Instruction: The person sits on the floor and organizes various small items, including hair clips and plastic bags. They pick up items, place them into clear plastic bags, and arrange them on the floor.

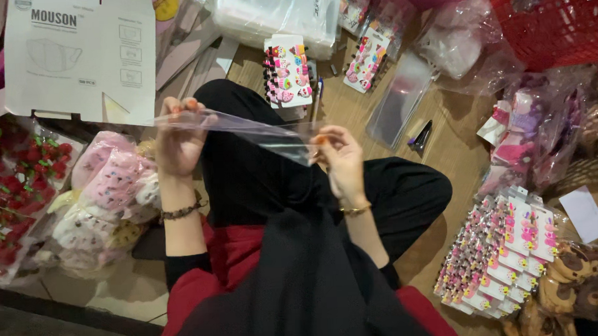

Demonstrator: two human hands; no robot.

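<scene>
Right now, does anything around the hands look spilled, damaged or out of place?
Nothing looks spilled or broken. The left hand and right hand stretch a clear plastic bag between them. The oddest thing is a flattened cardboard box lying over the bagged goods at upper left.

Flattened white cardboard box point(79, 56) upper left. Clear plastic sleeve point(243, 131) held centre. Stack of clear bags point(275, 14) top centre. White hair-clip cards point(287, 71) on floor; more cards point(501, 256) lower right.
</scene>
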